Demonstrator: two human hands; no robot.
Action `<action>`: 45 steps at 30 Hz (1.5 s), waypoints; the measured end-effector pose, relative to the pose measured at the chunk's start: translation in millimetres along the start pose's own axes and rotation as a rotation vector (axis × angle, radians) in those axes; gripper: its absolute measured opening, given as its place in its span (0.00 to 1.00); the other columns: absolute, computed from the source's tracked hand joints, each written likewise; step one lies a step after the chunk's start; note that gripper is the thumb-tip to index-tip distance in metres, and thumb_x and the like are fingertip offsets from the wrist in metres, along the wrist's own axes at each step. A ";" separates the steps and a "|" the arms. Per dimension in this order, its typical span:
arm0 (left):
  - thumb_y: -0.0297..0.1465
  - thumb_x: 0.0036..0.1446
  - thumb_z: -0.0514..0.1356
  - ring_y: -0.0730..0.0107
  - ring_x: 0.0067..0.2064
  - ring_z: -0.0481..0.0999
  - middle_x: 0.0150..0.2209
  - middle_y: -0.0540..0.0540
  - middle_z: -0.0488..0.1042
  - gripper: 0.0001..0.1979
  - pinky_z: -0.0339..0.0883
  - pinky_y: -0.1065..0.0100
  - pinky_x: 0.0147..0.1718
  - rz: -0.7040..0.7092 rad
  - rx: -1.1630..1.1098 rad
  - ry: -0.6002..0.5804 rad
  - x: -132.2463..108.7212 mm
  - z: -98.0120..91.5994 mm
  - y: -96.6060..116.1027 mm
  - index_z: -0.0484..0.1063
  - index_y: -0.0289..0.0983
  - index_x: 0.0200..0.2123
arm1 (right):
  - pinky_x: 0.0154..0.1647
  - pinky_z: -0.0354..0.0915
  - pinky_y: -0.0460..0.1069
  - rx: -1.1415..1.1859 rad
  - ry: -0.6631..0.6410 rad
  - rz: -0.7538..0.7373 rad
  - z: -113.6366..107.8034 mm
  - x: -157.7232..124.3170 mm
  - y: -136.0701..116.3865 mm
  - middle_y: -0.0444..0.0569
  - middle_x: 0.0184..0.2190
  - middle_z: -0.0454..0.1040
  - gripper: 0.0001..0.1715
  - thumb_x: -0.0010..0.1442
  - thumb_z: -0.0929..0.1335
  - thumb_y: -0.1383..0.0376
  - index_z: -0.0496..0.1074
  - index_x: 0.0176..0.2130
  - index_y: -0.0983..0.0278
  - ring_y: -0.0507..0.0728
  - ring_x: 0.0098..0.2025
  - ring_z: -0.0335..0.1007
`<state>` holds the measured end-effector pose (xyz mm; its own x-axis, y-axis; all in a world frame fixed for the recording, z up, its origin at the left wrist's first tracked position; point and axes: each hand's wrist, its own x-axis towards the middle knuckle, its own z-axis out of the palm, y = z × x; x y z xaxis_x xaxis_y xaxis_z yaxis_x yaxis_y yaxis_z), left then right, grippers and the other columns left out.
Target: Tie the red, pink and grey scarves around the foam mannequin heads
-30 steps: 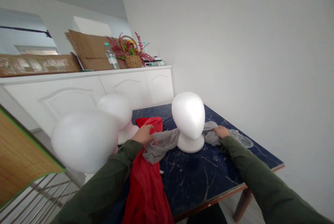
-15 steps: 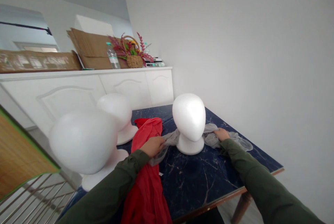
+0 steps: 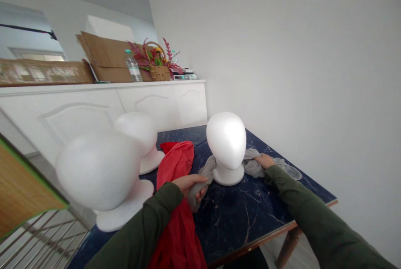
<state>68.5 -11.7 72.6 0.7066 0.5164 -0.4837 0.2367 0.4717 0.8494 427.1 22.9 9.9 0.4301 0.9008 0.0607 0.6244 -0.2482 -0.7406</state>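
A white foam mannequin head (image 3: pixel 226 140) stands upright on the dark blue marbled table (image 3: pixel 228 223). Behind its neck passes a sheer grey scarf (image 3: pixel 206 169), its two ends coming out to either side. My left hand (image 3: pixel 191 184) is closed around the scarf's left part, just left of the head's base. On the other side, my right hand (image 3: pixel 265 161) grips the scarf close to the tabletop, and loose fabric spreads beyond it. A red scarf (image 3: pixel 180 219) lies under and beside my left forearm, hanging toward the table's near edge.
Two more white mannequin heads (image 3: pixel 98 171) stand at the left. A metal rack (image 3: pixel 46 239) and a wooden board (image 3: pixel 25 181) are at the far left. Behind, a white cabinet (image 3: pixel 156 102) bears cardboard, a bottle (image 3: pixel 134 68) and a flower basket (image 3: pixel 160 72). A wall rises along the right.
My left hand has moved slightly right and toward me, turning so its fingers wrap the grey scarf, which now bends down beside the neck. My right hand stays in about the same place.
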 end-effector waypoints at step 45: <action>0.16 0.25 0.58 0.68 0.24 0.69 0.19 0.53 0.72 0.16 0.61 0.69 0.26 0.294 0.030 0.071 67.6 -26.0 -8.5 0.72 0.35 0.24 | 0.41 0.54 0.48 -0.502 0.209 -0.245 -7.9 -68.3 -43.1 0.53 0.36 0.68 0.10 0.47 0.61 0.71 0.68 0.31 0.66 0.58 0.42 0.61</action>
<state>97.0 37.8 27.2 0.6996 0.6770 -0.2284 0.0489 0.2735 0.9606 376.0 -30.8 43.0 0.3220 0.8764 0.3582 0.9316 -0.2259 -0.2848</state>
